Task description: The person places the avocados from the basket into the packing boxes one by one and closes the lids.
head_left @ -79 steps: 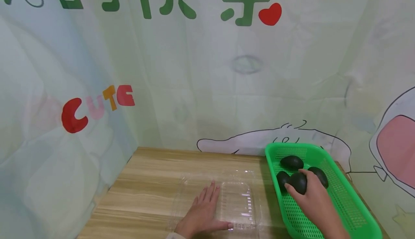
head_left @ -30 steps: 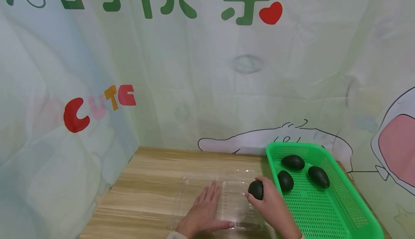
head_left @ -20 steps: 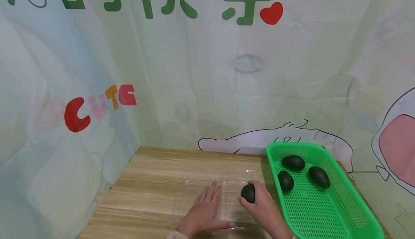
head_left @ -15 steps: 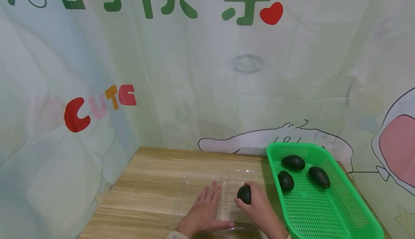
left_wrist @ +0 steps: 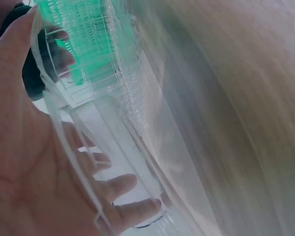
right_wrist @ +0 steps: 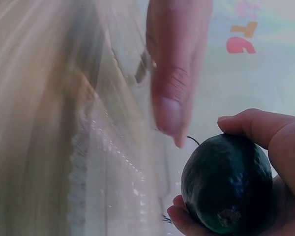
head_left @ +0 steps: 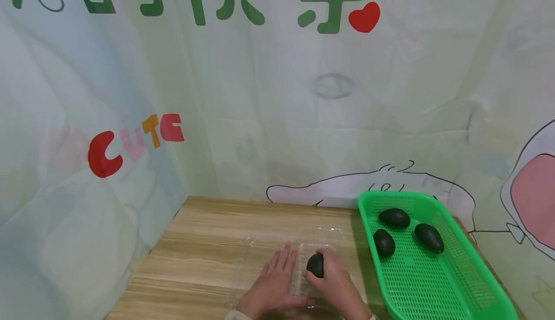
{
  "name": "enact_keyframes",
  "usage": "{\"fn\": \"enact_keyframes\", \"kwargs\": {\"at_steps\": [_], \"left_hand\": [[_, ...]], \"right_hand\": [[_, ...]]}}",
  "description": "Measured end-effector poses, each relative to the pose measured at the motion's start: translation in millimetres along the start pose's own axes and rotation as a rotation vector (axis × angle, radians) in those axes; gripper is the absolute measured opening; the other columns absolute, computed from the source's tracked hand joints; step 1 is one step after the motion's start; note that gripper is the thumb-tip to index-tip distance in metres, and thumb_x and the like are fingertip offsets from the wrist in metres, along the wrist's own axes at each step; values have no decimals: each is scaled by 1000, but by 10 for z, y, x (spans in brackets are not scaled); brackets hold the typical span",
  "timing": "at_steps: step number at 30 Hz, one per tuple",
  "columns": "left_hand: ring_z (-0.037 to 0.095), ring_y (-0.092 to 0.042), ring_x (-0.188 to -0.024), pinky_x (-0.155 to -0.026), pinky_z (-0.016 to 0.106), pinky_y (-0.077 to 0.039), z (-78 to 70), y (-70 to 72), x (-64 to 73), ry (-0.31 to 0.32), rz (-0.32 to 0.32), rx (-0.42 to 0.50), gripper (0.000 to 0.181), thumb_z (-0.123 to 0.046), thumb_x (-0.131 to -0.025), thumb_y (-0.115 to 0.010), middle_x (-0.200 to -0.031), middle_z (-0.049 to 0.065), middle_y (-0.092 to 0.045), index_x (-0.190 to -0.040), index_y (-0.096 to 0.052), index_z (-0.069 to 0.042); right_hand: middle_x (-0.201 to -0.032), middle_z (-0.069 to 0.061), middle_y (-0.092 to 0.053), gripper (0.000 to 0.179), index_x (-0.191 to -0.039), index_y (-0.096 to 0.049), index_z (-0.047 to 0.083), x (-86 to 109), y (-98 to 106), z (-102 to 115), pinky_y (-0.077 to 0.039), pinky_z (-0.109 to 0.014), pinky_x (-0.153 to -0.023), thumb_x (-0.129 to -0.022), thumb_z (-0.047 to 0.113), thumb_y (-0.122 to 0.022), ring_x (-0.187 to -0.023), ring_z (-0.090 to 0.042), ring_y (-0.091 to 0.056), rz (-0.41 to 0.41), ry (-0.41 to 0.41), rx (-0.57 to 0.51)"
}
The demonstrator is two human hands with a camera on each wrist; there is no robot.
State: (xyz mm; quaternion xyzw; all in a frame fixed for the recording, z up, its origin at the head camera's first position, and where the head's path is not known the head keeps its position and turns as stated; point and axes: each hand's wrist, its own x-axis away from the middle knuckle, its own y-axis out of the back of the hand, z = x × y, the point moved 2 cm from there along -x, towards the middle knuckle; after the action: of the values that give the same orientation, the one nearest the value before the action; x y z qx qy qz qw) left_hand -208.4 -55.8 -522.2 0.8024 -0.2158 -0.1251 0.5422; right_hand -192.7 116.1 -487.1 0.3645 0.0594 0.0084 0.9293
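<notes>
A dark avocado (head_left: 315, 265) is gripped between the thumb and fingers of my right hand (head_left: 337, 287), over the right half of a clear plastic clamshell box (head_left: 306, 249). In the right wrist view the avocado (right_wrist: 226, 184) shows its stem end, thumb and fingers around its sides. My left hand (head_left: 273, 281) lies spread on the middle of the box, thumb pointing right along its near side. Seen from the left wrist, straight fingers (left_wrist: 132, 211) show through the clear plastic wall (left_wrist: 108, 123).
To the right stands a green perforated basket (head_left: 479, 272) holding three more avocados: one at the back (head_left: 394, 218), one by the left wall (head_left: 384, 244), one toward the right (head_left: 429, 238). A printed cloth (head_left: 243, 117) hangs behind the wooden table (head_left: 195, 252).
My right hand lifted an avocado out of the green basket and carried it left over the clear box, still drifting left in the latest frames. The left hand has stayed in place.
</notes>
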Motion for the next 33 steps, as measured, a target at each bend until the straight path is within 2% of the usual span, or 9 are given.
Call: {"fn": "enact_keyframes", "kwargs": {"at_steps": [6, 14, 24, 30, 33], "left_hand": [[44, -28, -150, -112, 64, -36, 17, -6, -4, -16, -20, -17, 124, -81, -72, -68, -168, 18, -18, -160, -25, -5], [43, -26, -150, -111, 64, -36, 7, -15, 6, -5, 5, -33, 121, -78, -74, -68, -169, 18, -16, -160, -26, -6], [44, -28, -150, -109, 65, -37, 6, -2, 3, -17, -4, -32, 116, -74, -75, -68, -168, 18, -17, -159, -29, -4], [43, -27, -150, -111, 65, -36, 12, -8, -6, -7, 13, -29, 117, -74, -75, -68, -169, 19, -16, -159, -27, -5], [43, -27, -150, -111, 64, -36, 7, -4, -3, -10, 10, -26, 116, -71, -74, -69, -169, 19, -16, -159, -27, -4]], "right_hand": [[-116, -21, -61, 58, -124, -54, -8, 14, -143, -31, -54, -55, -84, -83, 24, -81, -105, -38, -62, 34, 14, -25], [-115, -19, -58, 59, -124, -54, -5, -8, -294, -101, -54, -52, -78, -87, 35, -77, -100, -33, -59, 105, -43, -12], [-110, -16, -63, 51, -117, -58, -5, -23, -417, -164, -54, -47, -78, -88, 33, -77, -96, -28, -61, 89, 36, 1], [-115, -18, -61, 52, -122, -56, -4, -48, -456, -176, -54, -51, -79, -91, 35, -74, -98, -29, -60, 117, -42, 6], [-120, -20, -60, 54, -123, -56, -3, -42, -464, -175, -54, -52, -81, -91, 37, -73, -100, -31, -60, 112, -54, 29]]}}
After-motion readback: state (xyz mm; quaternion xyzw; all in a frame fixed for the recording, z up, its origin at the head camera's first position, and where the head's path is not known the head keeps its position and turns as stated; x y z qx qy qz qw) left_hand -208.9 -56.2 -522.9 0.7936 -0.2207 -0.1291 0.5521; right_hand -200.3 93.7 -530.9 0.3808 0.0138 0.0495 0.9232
